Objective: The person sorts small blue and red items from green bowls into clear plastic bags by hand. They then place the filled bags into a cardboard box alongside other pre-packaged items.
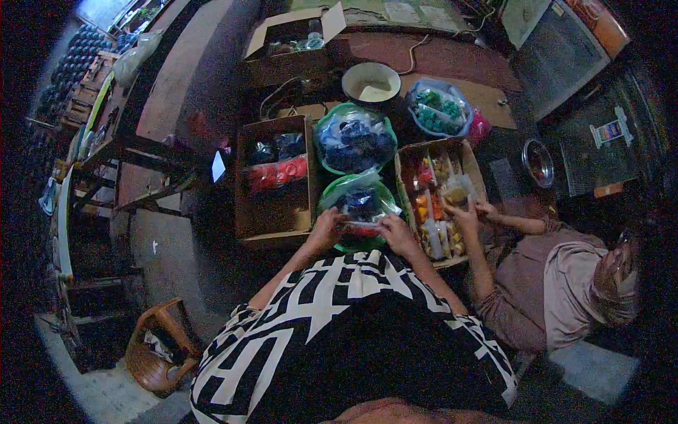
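My left hand and my right hand grip opposite sides of a clear plastic bag with something red in it. The bag is over the near edge of a green basket, which holds dark items and more clear plastic. Both hands have their fingers closed on the bag. Just beyond is a second green basket filled with dark blue bagged items. Left of my left hand stands an open cardboard box with red bagged pieces and dark bags inside.
At my right, a co-worker handles bags in a cardboard box of red, orange and yellow packets. Behind lie a white bowl, a blue basket of green items, and another open box. A wooden stool stands lower left.
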`<state>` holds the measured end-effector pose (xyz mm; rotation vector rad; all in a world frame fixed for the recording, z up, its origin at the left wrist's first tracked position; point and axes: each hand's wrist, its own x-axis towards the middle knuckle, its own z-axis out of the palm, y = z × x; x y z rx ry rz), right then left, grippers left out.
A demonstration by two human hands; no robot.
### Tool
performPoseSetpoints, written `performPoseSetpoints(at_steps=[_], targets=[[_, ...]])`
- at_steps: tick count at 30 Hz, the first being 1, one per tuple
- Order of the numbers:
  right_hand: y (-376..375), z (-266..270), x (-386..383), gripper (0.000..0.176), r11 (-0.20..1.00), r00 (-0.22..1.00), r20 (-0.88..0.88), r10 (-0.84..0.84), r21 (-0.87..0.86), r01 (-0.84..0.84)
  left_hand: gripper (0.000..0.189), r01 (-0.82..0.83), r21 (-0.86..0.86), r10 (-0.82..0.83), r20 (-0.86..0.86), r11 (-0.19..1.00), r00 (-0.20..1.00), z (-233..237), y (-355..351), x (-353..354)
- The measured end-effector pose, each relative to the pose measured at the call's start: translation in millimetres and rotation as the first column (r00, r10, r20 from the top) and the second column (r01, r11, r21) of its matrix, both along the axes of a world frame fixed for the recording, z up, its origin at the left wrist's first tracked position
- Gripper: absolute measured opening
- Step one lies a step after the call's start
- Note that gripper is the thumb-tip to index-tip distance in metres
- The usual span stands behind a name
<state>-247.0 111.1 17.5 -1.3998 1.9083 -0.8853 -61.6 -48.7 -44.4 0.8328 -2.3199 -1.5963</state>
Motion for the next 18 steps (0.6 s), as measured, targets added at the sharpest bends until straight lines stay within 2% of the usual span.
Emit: performPoseSetpoints(at_steps=[1, 2, 3, 4, 5, 6, 7, 8, 9, 10, 11, 15, 17, 18], targets=[[-0.8, -4.5, -0.9, 0.016, 1.000, 1.000, -0.001, 0.006, -0.002, -0.006, 0.022, -0.077, 0.278, 0.087, -0.021, 0.958, 0.996, -21.9, -3.9, 2.5], [-1.9, -10.4, -1.2, 0.017, 1.000, 1.000, 0.003, 0.000, 0.031, 0.000, 0.022, -0.081, 0.276, 0.091, -0.022, 0.958, 0.996, 6.1, -0.2, 1.0], [-3.0, -16.3, -2.8, 0.017, 0.998, 1.000, 0.005, -0.006, 0.060, 0.006, 0.020, -0.011, -0.055, 0.010, -0.010, 0.998, 1.000, 35.2, 4.2, 0.4], [-4.0, -14.1, -2.8, 0.017, 0.999, 1.000, -0.002, -0.001, 0.050, 0.001, 0.019, 0.065, -0.384, -0.060, 0.025, 0.921, 0.998, 62.1, 4.5, -4.5], [-4.5, -9.8, -1.4, 0.017, 0.999, 0.984, 0.169, -0.050, 0.022, 0.047, 0.019, 0.056, -0.398, -0.053, 0.017, 0.916, 0.998, 67.0, 1.9, -7.5], [-7.5, -6.2, -1.1, 0.017, 0.995, 0.936, 0.339, -0.091, 0.006, 0.095, 0.017, 0.016, -0.179, -0.011, 0.029, 0.984, 1.000, 71.5, 2.7, -7.4], [-10.8, -6.1, -1.7, 0.017, 0.996, 0.938, 0.338, -0.084, 0.000, 0.089, 0.016, -0.030, 0.055, 0.027, 0.053, 0.998, 0.998, 73.7, 4.8, -6.2], [-10.7, -6.6, -0.6, 0.017, 0.988, 0.919, 0.362, -0.156, 0.041, 0.151, 0.016, -0.074, 0.225, 0.064, 0.051, 0.972, 0.997, 81.7, 7.7, -7.1], [-8.0, -7.6, 1.8, 0.017, 0.973, 0.894, 0.384, -0.229, 0.090, 0.211, 0.016, -0.079, 0.230, 0.068, 0.057, 0.970, 0.996, 71.5, 10.1, -5.8], [-9.4, -10.1, 0.4, 0.016, 0.967, 0.897, 0.370, -0.240, 0.172, 0.187, 0.018, -0.109, 0.231, 0.124, -0.052, 0.967, 0.991, 52.0, 10.7, -4.8], [-7.5, -14.0, 0.6, 0.016, 0.967, 0.897, 0.372, -0.240, 0.175, 0.186, 0.019, -0.137, 0.233, 0.177, -0.164, 0.963, 0.970, 46.8, 11.0, -5.3], [-7.5, -1.7, 2.1, 0.020, 0.989, 0.971, 0.223, -0.081, 0.142, 0.050, 0.021, -0.053, 0.147, 0.072, -0.130, 0.988, 0.989, 59.0, 13.9, -2.2], [-6.9, 14.1, 6.5, 0.021, 0.988, 0.986, 0.166, -0.033, 0.157, 0.006, 0.017, -0.152, 0.398, 0.170, -0.008, 0.904, 0.985, 70.2, 15.4, -2.5], [-6.3, 19.8, 8.7, 0.022, 0.993, 0.988, 0.152, -0.002, 0.113, -0.015, 0.017, -0.149, 0.398, 0.166, -0.008, 0.905, 0.986, 68.7, 12.3, -2.3]])
